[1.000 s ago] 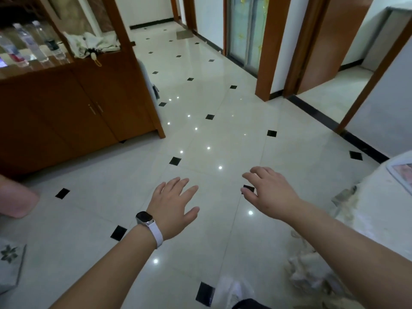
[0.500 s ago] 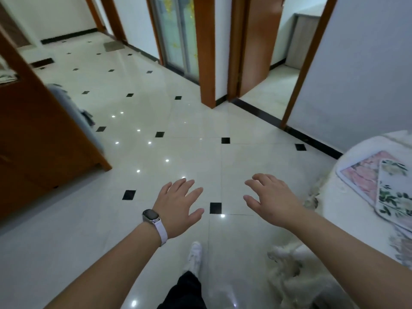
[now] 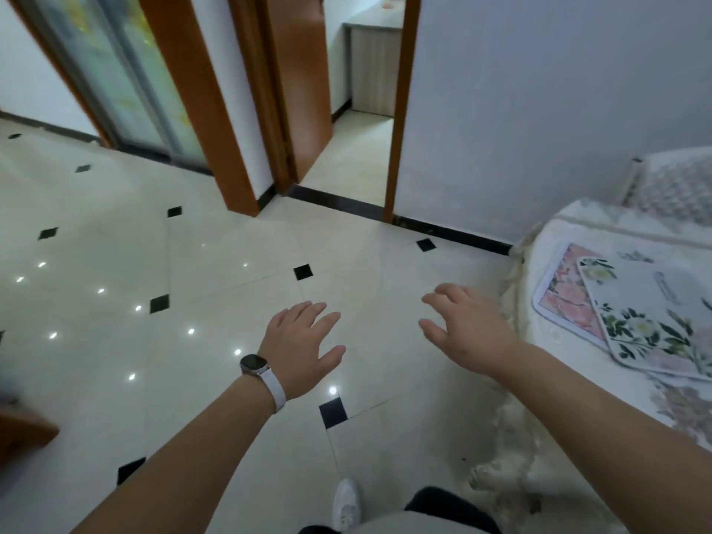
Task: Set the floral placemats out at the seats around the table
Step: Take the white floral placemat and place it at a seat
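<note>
Both hands empty, held out over the floor [image 3: 231, 264], palms down. Left hand [image 3: 304, 348]: fingers straight and spread, thumb out, nothing in it; watch [image 3: 254, 365] with a white strap on the wrist. Right hand [image 3: 466, 333]: fingers loosely bent and spread, nothing in it, near the table's left edge but not touching it. Table [image 3: 601, 233] sits at frame right under a pale patterned tablecloth whose lacy fringe [image 3: 512, 449] hangs to the floor below the right forearm. 2 placemats plainly show, stacked near that edge: white floral placemat [image 3: 651, 321] with green leaves on top, skewed, and a pink floral placemat [image 3: 566, 298] under it, its left part sticking out. Can't tell if more lie beneath; the right end of the stack runs out of frame. Nothing sits between the right hand and the mats except the table edge and the fringe. A quilted pale surface [image 3: 678, 186] rises behind the table at upper right, blurred, can't tell what it is. Floor is glossy cream tile with small black diamond insets and light reflections. Ahead: open wooden door [image 3: 304, 82] into a side room with a light cabinet [image 3: 371, 67], frosted sliding glass door [image 3: 115, 79] to its left. Brown wooden furniture corner [image 3: 23, 433] at left edge. White shoe [image 3: 346, 502] at bottom centre, dark trouser leg beside it.
</note>
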`<action>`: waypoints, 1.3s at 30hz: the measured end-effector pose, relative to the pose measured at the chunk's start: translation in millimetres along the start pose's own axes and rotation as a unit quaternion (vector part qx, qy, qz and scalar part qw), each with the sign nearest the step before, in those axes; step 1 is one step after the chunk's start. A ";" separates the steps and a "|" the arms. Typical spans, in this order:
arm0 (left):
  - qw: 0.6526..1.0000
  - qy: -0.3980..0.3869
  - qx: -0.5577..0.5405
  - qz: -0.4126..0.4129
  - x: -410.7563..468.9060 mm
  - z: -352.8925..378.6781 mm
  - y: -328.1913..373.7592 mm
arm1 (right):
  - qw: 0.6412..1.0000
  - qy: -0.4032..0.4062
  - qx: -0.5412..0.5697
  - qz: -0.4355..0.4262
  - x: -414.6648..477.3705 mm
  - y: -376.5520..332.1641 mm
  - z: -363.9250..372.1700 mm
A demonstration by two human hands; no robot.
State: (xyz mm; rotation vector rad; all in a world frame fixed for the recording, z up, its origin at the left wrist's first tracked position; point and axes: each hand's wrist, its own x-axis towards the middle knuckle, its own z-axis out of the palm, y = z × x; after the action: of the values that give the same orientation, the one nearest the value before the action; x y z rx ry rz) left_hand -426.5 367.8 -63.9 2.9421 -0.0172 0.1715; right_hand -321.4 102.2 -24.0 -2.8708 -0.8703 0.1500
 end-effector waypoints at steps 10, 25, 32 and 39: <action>0.982 -0.028 -0.019 0.183 160.2 29.8 61.5 | 0.979 0.043 0.047 0.192 -0.2 108.7 -9.5; 0.940 -0.132 0.002 0.316 387.4 116.1 220.1 | 0.932 0.029 0.121 0.340 36.8 315.5 26.8; 0.902 -0.170 -0.037 0.396 439.3 150.1 305.7 | 0.883 0.041 0.125 0.451 -13.6 360.1 23.6; 0.850 -0.225 -0.030 0.476 471.6 190.8 374.7 | 0.805 0.049 0.160 0.569 -60.9 360.2 43.4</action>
State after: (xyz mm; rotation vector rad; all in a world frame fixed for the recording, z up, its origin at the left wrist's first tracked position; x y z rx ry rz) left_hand 55.0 -36.9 -123.0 2.5410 -1.4973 -0.3822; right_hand -181.6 -223.9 -121.3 -2.5901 0.9006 0.2203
